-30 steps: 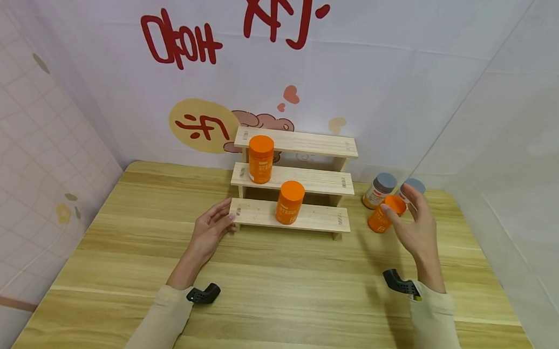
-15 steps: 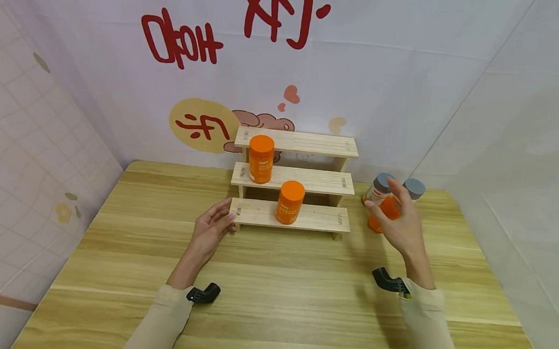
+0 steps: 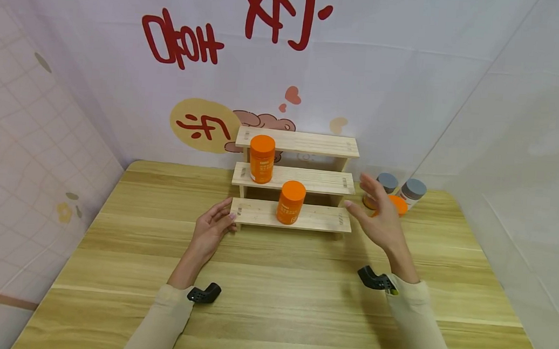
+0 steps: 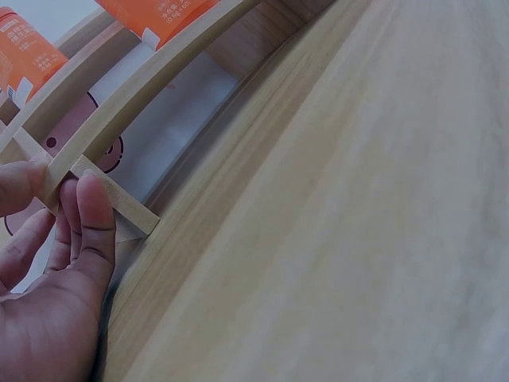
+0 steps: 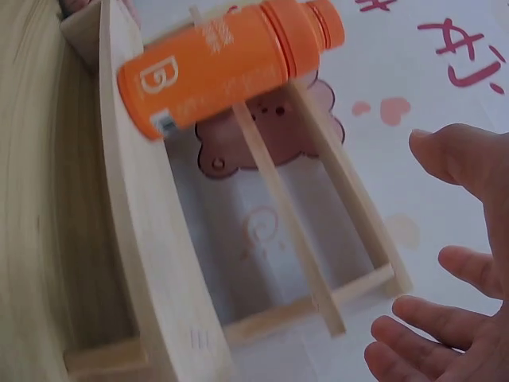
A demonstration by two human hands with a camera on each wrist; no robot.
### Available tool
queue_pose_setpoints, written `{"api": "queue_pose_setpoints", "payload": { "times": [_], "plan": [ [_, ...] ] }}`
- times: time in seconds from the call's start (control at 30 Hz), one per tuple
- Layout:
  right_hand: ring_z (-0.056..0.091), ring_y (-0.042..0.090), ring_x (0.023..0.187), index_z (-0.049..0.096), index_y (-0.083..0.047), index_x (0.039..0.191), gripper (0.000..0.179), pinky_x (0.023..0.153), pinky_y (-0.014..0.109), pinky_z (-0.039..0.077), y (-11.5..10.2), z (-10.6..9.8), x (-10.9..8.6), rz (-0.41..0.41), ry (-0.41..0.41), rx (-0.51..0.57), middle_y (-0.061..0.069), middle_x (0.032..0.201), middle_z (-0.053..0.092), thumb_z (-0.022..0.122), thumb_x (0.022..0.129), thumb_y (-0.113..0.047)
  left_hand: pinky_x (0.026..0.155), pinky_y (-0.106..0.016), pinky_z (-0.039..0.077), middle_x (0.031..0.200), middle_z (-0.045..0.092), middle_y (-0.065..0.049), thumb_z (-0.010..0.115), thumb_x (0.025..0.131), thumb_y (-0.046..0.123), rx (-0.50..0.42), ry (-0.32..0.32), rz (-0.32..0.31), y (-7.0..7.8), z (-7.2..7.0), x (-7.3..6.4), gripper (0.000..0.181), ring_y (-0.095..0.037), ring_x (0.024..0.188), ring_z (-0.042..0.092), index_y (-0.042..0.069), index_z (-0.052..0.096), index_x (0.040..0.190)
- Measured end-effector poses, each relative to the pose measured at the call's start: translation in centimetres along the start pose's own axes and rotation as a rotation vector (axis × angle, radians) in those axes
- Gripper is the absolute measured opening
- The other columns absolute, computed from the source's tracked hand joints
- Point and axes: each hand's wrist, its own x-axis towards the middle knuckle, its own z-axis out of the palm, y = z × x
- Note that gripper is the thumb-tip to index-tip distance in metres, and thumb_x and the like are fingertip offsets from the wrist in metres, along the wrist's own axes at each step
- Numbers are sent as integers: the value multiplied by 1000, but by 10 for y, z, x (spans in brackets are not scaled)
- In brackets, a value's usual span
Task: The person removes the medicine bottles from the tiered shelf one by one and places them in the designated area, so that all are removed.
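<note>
A three-step wooden display rack (image 3: 325, 218) stands against the back wall. My left hand (image 3: 209, 232) grips the left end of its lowest board; in the left wrist view the thumb lies over the board and the fingers (image 4: 97, 203) curl beneath. One orange jar (image 3: 291, 203) stands upright on the lowest step, a second orange jar (image 3: 262, 160) on the middle step's left part. My right hand (image 3: 379, 216) holds nothing, its fingers spread just off the rack's right end. Behind it in the head view, a third orange jar (image 3: 398, 204) is mostly hidden.
Two grey-lidded jars (image 3: 413, 191) stand on the wood-grain table (image 3: 270, 303) at the back right, the left one partly covered by my right hand. A printed white cloth wall (image 3: 402, 96) closes off the back and sides.
My right hand has moved left, from beside the third orange jar toward the rack's right end. The left hand keeps its hold, and the jars stay put.
</note>
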Motion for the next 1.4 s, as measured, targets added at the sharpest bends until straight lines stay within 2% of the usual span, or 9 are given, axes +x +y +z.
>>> {"api": "queue_pose_setpoints", "payload": {
  "times": [0.3, 0.53, 0.8, 1.07, 1.4],
  "plan": [
    [41, 35, 148, 36, -24, 159, 74, 123, 57, 36, -16, 16, 12, -79, -37, 86, 7, 162, 41, 74, 96, -15, 76, -22, 62, 108, 57, -1, 64, 100, 2, 12, -15, -3, 0, -1, -1, 59, -12, 86, 63, 5, 43, 155],
    [42, 33, 148, 37, -27, 159, 73, 124, 55, 37, -29, 32, 18, -99, -84, 129, 5, 162, 40, 74, 96, -16, 75, -22, 62, 109, 57, -3, 66, 99, 2, 2, -6, 8, -2, -1, 0, 57, -13, 86, 63, 7, 47, 153],
    [44, 32, 147, 38, -24, 158, 71, 124, 53, 38, -38, 53, 28, -89, -136, 149, 5, 161, 43, 74, 97, -20, 75, -22, 62, 108, 58, -2, 66, 99, 2, 4, -4, 17, -4, -2, 0, 56, -12, 85, 63, 7, 48, 152],
    [44, 28, 146, 37, -34, 157, 70, 122, 52, 41, -53, 64, 40, -62, -196, 148, 2, 160, 44, 73, 97, -30, 75, -22, 61, 107, 58, -1, 66, 99, 3, 9, -5, 10, -3, -3, 0, 55, -11, 86, 62, 7, 48, 152],
    [44, 32, 147, 37, -24, 158, 73, 123, 48, 41, -71, 73, 57, -87, -231, 166, 8, 158, 47, 75, 96, -25, 75, -21, 61, 106, 57, -1, 66, 99, 2, 2, -5, -4, 1, -2, 0, 55, -11, 85, 63, 8, 49, 152]
  ]
}}
